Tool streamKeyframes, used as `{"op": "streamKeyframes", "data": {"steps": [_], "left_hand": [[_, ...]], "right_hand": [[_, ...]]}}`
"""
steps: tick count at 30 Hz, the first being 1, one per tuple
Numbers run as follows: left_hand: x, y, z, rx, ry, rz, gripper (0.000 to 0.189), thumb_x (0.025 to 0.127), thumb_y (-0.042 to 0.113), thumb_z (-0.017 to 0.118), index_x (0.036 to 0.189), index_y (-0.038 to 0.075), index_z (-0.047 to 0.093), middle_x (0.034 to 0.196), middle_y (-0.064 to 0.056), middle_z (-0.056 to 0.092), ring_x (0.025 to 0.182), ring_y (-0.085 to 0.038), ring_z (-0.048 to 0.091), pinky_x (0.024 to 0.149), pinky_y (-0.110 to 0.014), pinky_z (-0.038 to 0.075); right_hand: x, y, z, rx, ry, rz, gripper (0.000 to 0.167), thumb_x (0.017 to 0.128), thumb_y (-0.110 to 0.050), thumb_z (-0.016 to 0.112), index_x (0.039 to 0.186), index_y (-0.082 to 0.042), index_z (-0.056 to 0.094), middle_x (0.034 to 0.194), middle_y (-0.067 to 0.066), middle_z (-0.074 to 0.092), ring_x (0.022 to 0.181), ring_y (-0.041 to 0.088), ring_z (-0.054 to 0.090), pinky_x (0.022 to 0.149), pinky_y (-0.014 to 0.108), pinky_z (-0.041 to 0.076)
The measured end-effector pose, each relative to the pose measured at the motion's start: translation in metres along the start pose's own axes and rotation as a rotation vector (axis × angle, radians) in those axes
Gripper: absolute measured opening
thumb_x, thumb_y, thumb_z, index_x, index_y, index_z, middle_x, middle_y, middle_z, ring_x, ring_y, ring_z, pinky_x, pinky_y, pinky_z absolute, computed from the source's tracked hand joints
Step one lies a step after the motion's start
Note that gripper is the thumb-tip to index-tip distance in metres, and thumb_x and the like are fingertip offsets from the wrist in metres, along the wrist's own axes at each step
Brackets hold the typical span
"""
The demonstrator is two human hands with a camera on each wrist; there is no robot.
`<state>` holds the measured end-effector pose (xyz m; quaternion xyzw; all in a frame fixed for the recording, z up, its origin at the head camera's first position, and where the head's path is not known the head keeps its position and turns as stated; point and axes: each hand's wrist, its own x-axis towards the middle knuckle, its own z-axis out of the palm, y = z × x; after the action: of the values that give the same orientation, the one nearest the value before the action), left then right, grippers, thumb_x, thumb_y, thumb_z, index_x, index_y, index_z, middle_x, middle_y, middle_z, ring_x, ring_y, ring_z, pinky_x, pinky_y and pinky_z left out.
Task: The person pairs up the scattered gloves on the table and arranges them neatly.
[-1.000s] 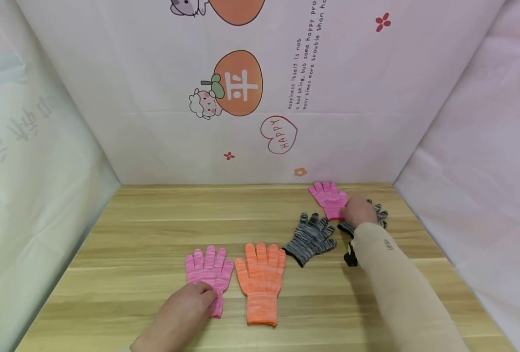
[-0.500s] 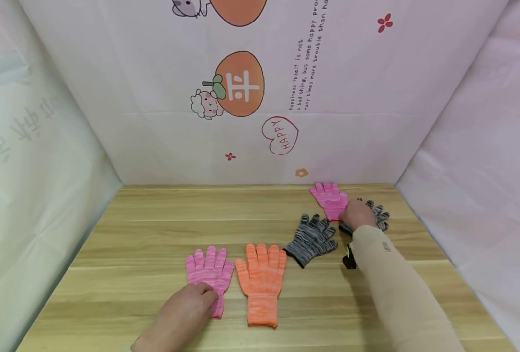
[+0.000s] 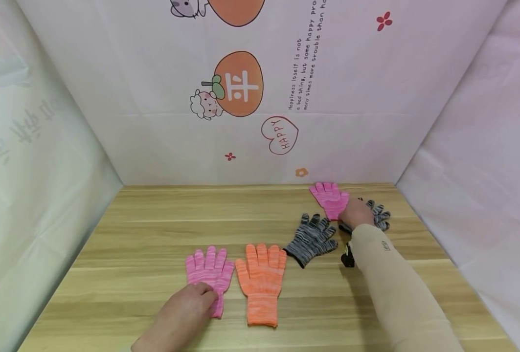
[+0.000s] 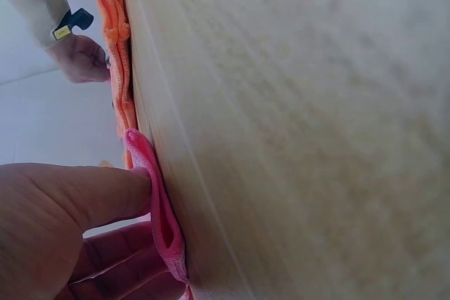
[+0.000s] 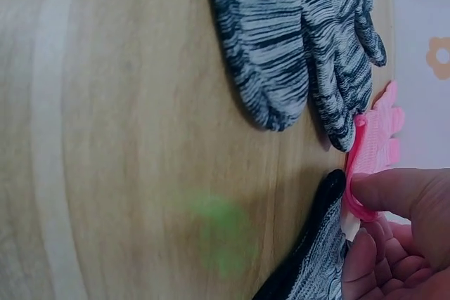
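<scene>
A pink knitted glove [image 3: 210,266] lies fingers-away at the front left, under my left hand [image 3: 189,305]. In the left wrist view the thumb is at the edge of its cuff, with the other fingers beyond. Beside it lies an orange glove [image 3: 261,278]. At the back right, my right hand [image 3: 357,213] pinches the cuff of a second pink glove [image 3: 330,199] between thumb and fingers. A grey-and-black glove [image 3: 311,239] sits in front of that one. Another grey-and-black glove [image 3: 380,217] is partly hidden behind the right hand.
All the gloves lie on a wooden tabletop [image 3: 145,234]. A white printed sheet [image 3: 154,146] hangs behind it, and pale sheets flank both sides. A black wrist strap [image 3: 348,256] shows by the right sleeve.
Both hands keep nearly the same places, and the gloves have not visibly moved. Only the head view shifts slightly.
</scene>
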<state>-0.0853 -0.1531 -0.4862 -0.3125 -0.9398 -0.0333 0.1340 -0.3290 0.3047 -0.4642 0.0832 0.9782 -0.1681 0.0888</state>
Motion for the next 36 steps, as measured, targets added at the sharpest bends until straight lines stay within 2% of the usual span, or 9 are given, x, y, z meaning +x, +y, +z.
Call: {"op": "streamKeyframes", "data": {"steps": [3, 6, 8, 12, 15, 19, 26, 31, 36], "left_hand": [[0.001, 0.0, -0.001, -0.001, -0.003, -0.001, 0.017, 0.083, 0.003, 0.078, 0.097, 0.012, 0.075, 0.092, -0.001, 0.069, 0.08, -0.015, 0.066, 0.072, -0.03, 0.059], [0.001, -0.001, -0.001, 0.0, 0.006, -0.001, 0.017, 0.082, 0.003, 0.078, 0.096, 0.012, 0.075, 0.091, 0.0, 0.069, 0.079, -0.014, 0.065, 0.071, -0.03, 0.059], [0.002, 0.0, 0.0, 0.004, 0.011, 0.002, 0.016, 0.082, 0.004, 0.078, 0.096, 0.012, 0.075, 0.09, 0.0, 0.069, 0.078, -0.014, 0.065, 0.07, -0.029, 0.058], [0.002, 0.0, 0.002, 0.004, 0.007, -0.003, 0.015, 0.082, 0.005, 0.079, 0.095, 0.013, 0.075, 0.09, 0.0, 0.068, 0.078, -0.014, 0.064, 0.07, -0.03, 0.058], [0.002, 0.001, 0.002, 0.002, -0.004, -0.009, 0.015, 0.082, 0.006, 0.079, 0.095, 0.013, 0.075, 0.09, 0.0, 0.068, 0.078, -0.014, 0.065, 0.07, -0.03, 0.058], [0.003, 0.001, 0.002, 0.002, -0.015, -0.012, 0.015, 0.083, 0.006, 0.079, 0.096, 0.013, 0.075, 0.091, 0.0, 0.068, 0.078, -0.014, 0.064, 0.069, -0.03, 0.057], [0.002, 0.0, 0.002, -0.016, -0.015, -0.007, 0.017, 0.081, 0.004, 0.078, 0.096, 0.012, 0.074, 0.09, 0.0, 0.068, 0.081, -0.014, 0.066, 0.073, -0.03, 0.058], [0.002, 0.0, 0.001, -0.025, -0.035, -0.01, 0.017, 0.082, 0.005, 0.078, 0.097, 0.012, 0.074, 0.091, 0.0, 0.068, 0.082, -0.014, 0.067, 0.074, -0.031, 0.059], [0.003, 0.001, 0.0, -0.029, -0.041, -0.005, 0.017, 0.083, 0.006, 0.079, 0.099, 0.012, 0.075, 0.092, 0.0, 0.069, 0.083, -0.015, 0.067, 0.075, -0.031, 0.059]], "right_hand": [[0.001, 0.001, 0.0, 0.02, 0.001, 0.003, 0.033, 0.096, -0.019, 0.059, 0.107, 0.011, 0.066, 0.113, 0.035, 0.066, 0.089, 0.04, 0.065, 0.078, 0.054, 0.057], [0.001, 0.002, -0.001, 0.045, -0.01, 0.017, 0.026, 0.096, -0.016, 0.059, 0.101, 0.008, 0.066, 0.107, 0.031, 0.067, 0.083, 0.035, 0.062, 0.072, 0.048, 0.055], [0.001, 0.003, 0.0, 0.059, -0.01, 0.028, 0.023, 0.099, -0.016, 0.057, 0.094, 0.005, 0.064, 0.099, 0.026, 0.067, 0.078, 0.031, 0.06, 0.068, 0.043, 0.053], [-0.002, 0.004, -0.001, 0.082, 0.0, 0.026, 0.032, 0.104, -0.021, 0.049, 0.077, -0.005, 0.055, 0.077, 0.012, 0.059, 0.068, 0.024, 0.054, 0.06, 0.037, 0.047], [-0.003, 0.003, -0.001, 0.095, 0.03, 0.011, 0.037, 0.103, -0.022, 0.049, 0.068, -0.011, 0.046, 0.065, 0.003, 0.048, 0.06, 0.019, 0.047, 0.056, 0.034, 0.041], [-0.005, 0.003, 0.0, 0.145, 0.068, 0.016, 0.036, 0.098, -0.019, 0.051, 0.063, -0.014, 0.042, 0.058, -0.003, 0.04, 0.054, 0.016, 0.041, 0.052, 0.031, 0.036], [-0.007, -0.001, -0.002, 0.346, 0.042, 0.099, 0.029, 0.09, -0.016, 0.055, 0.063, -0.014, 0.045, 0.054, -0.004, 0.044, 0.05, 0.013, 0.042, 0.05, 0.029, 0.038], [-0.01, -0.004, -0.005, 0.42, 0.022, 0.154, 0.031, 0.096, -0.022, 0.057, 0.067, -0.012, 0.051, 0.054, -0.003, 0.049, 0.049, 0.011, 0.044, 0.05, 0.028, 0.04], [-0.009, -0.002, -0.007, 0.51, 0.019, 0.183, 0.03, 0.102, -0.029, 0.057, 0.085, -0.004, 0.06, 0.062, 0.001, 0.059, 0.051, 0.01, 0.047, 0.049, 0.027, 0.041]]}}
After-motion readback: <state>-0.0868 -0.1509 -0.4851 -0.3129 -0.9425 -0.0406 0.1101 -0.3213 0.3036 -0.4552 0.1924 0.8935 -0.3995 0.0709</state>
